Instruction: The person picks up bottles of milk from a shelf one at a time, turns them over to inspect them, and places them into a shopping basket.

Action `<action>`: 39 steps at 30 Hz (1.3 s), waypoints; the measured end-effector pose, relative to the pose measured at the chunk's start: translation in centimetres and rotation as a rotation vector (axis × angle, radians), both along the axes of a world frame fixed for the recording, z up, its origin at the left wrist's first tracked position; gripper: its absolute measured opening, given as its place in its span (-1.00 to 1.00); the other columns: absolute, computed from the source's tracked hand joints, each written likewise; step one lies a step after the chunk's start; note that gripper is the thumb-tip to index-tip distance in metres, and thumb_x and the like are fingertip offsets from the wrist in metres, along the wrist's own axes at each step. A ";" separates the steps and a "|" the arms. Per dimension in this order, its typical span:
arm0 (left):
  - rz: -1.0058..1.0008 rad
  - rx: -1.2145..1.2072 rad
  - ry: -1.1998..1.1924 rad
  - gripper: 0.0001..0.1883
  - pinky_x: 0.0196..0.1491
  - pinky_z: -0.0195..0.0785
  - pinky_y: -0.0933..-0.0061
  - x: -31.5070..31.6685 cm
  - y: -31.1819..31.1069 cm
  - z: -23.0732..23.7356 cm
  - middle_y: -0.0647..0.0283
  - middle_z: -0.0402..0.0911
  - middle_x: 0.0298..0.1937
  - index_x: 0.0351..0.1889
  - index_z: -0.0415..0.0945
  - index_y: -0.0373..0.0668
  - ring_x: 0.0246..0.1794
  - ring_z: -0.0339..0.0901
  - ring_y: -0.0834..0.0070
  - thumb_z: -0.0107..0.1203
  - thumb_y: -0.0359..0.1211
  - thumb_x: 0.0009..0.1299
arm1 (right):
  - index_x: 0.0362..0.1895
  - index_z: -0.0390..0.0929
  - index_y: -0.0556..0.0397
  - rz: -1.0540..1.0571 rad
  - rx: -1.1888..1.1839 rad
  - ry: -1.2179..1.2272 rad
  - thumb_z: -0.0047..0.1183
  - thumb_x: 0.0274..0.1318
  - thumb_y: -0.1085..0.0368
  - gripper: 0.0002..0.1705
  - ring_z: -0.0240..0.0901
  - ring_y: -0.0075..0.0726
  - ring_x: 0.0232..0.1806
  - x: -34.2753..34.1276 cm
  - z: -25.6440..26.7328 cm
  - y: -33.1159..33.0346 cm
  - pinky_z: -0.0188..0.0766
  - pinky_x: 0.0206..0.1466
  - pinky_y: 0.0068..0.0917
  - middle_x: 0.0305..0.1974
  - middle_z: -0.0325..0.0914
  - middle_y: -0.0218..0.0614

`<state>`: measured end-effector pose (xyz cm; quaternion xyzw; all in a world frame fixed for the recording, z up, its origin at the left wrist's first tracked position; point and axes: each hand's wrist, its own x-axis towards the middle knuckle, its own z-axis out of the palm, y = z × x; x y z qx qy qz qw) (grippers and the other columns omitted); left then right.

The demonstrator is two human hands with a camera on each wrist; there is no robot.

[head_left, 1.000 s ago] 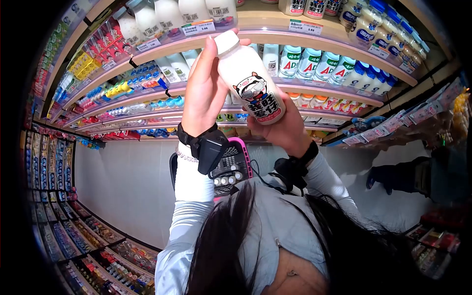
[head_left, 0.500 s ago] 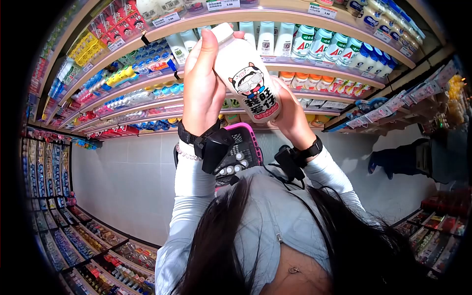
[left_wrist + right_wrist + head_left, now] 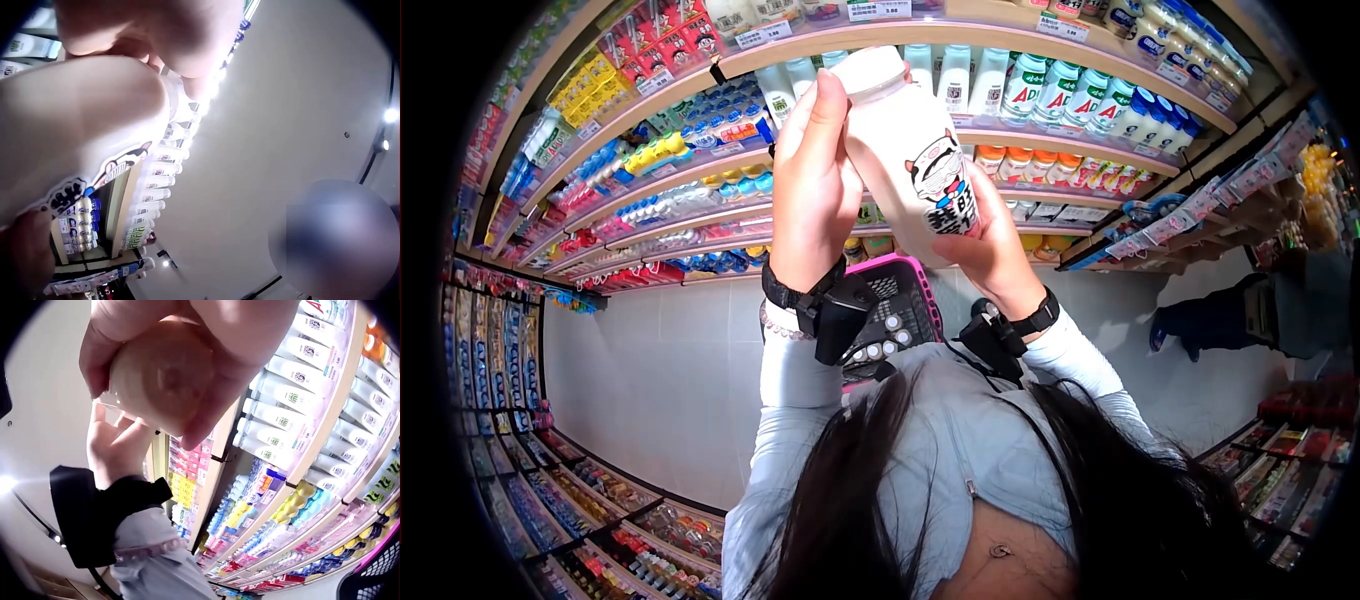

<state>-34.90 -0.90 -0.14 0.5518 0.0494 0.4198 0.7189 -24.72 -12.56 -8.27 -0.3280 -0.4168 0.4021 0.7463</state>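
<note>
A white drink bottle (image 3: 890, 140) with a white cap and a cartoon cow-hood figure leans between both hands, cap end up and to the left. My left hand (image 3: 810, 180) holds it at the neck and shoulder, thumb on the near side and fingers behind. Near the base my right hand (image 3: 1000, 250) grips it, thumb across the front beside the printed label. The bottle's round underside (image 3: 165, 372) faces the right wrist camera, with fingers curled round it. In the left wrist view, its plain side and part of the cartoon (image 3: 125, 164) show.
Curved shelves of drinks fill the front, with green-labelled bottles (image 3: 1065, 90) and slim white bottles (image 3: 953, 75) just behind the held one. Below stands a black basket with a pink rim (image 3: 930, 300), several white-capped bottles inside. Another person's legs (image 3: 1200, 325) appear at right.
The bottle has turned about its length, so the cartoon has shifted to its right side and plain white faces up. The right thumb now lies over its front. The view has shifted slightly.
</note>
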 end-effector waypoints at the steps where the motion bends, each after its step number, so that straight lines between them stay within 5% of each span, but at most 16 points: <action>1: -0.019 0.006 -0.032 -0.38 0.13 0.25 0.29 -0.2 0.1 -0.2 0.01 0.39 0.11 0.18 0.15 -0.39 0.09 0.39 0.29 -0.37 0.01 0.46 | 0.22 0.09 0.17 0.090 -0.026 0.103 0.16 -0.23 0.40 -0.16 0.29 -0.24 0.09 -0.4 0.3 -0.3 0.26 0.09 -0.34 0.08 0.31 -0.16; 3: -0.046 0.001 -0.067 -0.35 0.21 0.15 0.28 -0.6 -0.2 -0.5 -0.02 0.31 0.19 0.21 0.12 -0.40 0.19 0.30 0.27 -0.40 0.03 0.46 | 0.21 0.13 0.20 0.236 -0.106 0.279 0.07 -0.15 -0.02 -0.14 0.41 -0.10 -0.05 -1.0 0.6 -0.9 0.45 -0.19 -0.24 0.02 0.36 -0.06; 5: -0.114 -0.062 -0.117 -0.42 0.16 0.19 0.37 -1.2 -0.4 -1.3 0.04 0.37 0.11 0.20 0.13 -0.40 0.12 0.34 0.35 -0.30 -0.06 0.46 | 0.17 0.21 0.16 0.282 -0.275 0.336 -0.28 -0.12 -0.47 0.02 0.49 0.00 -0.29 -1.7 1.5 -0.8 0.50 -0.46 -0.26 -0.10 0.42 0.08; 8: -0.222 -0.147 -0.057 -0.38 0.13 0.22 0.37 -2.5 -0.9 -2.3 0.07 0.36 0.10 0.21 0.10 -0.37 0.09 0.36 0.39 -0.20 -0.02 0.43 | 0.16 0.23 0.14 0.439 -0.126 0.394 -0.40 -0.14 -0.54 0.07 0.48 -0.01 -0.47 -2.2 2.0 -0.9 0.43 -0.56 -0.30 -0.17 0.42 0.14; 10: -0.369 -0.228 -0.003 -0.33 0.12 0.22 0.34 -3.7 -0.5 -3.5 0.08 0.35 0.12 0.21 0.10 -0.37 0.10 0.36 0.38 -0.16 0.03 0.39 | 0.13 0.25 0.16 0.536 -0.121 0.535 -0.41 -0.17 -0.56 0.09 0.44 -0.04 -0.57 -2.6 2.4 -0.9 0.35 -0.64 -0.31 -0.24 0.43 0.15; 14: -0.358 -0.223 -0.025 -0.25 0.13 0.22 0.30 -4.1 -1.5 -4.0 0.08 0.35 0.12 0.22 0.07 -0.37 0.11 0.35 0.35 -0.10 0.10 0.33 | 0.07 0.29 0.17 0.671 -0.067 0.659 -0.50 -0.18 -0.60 0.12 0.32 -0.10 -0.71 -3.6 3.0 -0.6 0.22 -0.77 -0.35 -0.35 0.44 0.16; 20: -0.420 -0.184 -0.016 -0.10 0.11 0.24 0.30 -3.8 -1.0 -5.4 0.12 0.38 0.07 0.23 0.05 -0.29 0.09 0.36 0.36 0.08 0.19 0.16 | 0.10 0.26 0.16 0.746 -0.072 0.689 -0.42 -0.12 -0.53 0.04 0.35 -0.01 -0.61 -4.7 3.0 -0.5 0.28 -0.68 -0.26 -0.28 0.41 0.18; 26: -0.428 -0.206 -0.010 -0.17 -0.11 0.29 0.45 -4.3 -1.0 -5.6 0.15 0.43 -0.04 0.16 0.12 -0.31 -0.08 0.42 0.45 0.12 0.13 0.15 | 0.13 0.22 0.16 0.767 -0.092 0.699 -0.35 -0.06 -0.45 -0.03 0.38 0.09 -0.50 -5.0 3.0 -0.4 0.35 -0.59 -0.17 -0.20 0.38 0.19; 32: -0.352 -0.242 -0.009 -0.24 -0.32 0.35 0.60 -5.0 -1.0 -5.3 0.18 0.48 -0.15 0.08 0.19 -0.32 -0.25 0.48 0.54 0.16 0.08 0.13 | 0.16 0.18 0.16 0.751 -0.119 0.697 -0.28 0.00 -0.38 -0.09 0.41 0.18 -0.39 -4.7 3.0 -0.3 0.42 -0.50 -0.09 -0.13 0.35 0.20; 37: -0.022 -0.135 -0.029 -0.27 -0.58 0.28 0.75 -4.7 -2.8 -1.8 0.22 0.51 -0.24 0.03 0.23 -0.32 -0.43 0.48 0.64 0.20 0.03 0.10 | 0.18 0.15 0.15 0.695 -0.171 0.671 -0.21 0.05 -0.32 -0.14 0.44 0.26 -0.30 -4.1 2.7 0.2 0.47 -0.43 -0.02 -0.07 0.33 0.21; 38: -0.031 -0.106 0.014 -0.28 -0.51 0.32 0.72 -5.1 -2.3 -2.1 0.22 0.50 -0.23 0.03 0.23 -0.33 -0.39 0.48 0.63 0.21 0.01 0.10 | 0.19 0.15 0.15 0.678 -0.189 0.665 -0.20 0.06 -0.30 -0.15 0.44 0.27 -0.28 -4.1 2.5 0.3 0.48 -0.41 0.00 -0.05 0.32 0.22; 39: -0.041 -0.075 0.056 -0.28 -0.43 0.37 0.69 -5.5 -1.8 -2.3 0.22 0.50 -0.21 0.04 0.22 -0.33 -0.36 0.49 0.61 0.22 -0.01 0.09 | 0.19 0.15 0.15 0.662 -0.191 0.670 -0.48 0.04 -0.45 -0.03 0.41 0.29 -0.23 -4.1 2.1 0.5 0.47 -0.39 0.04 -0.04 0.29 0.26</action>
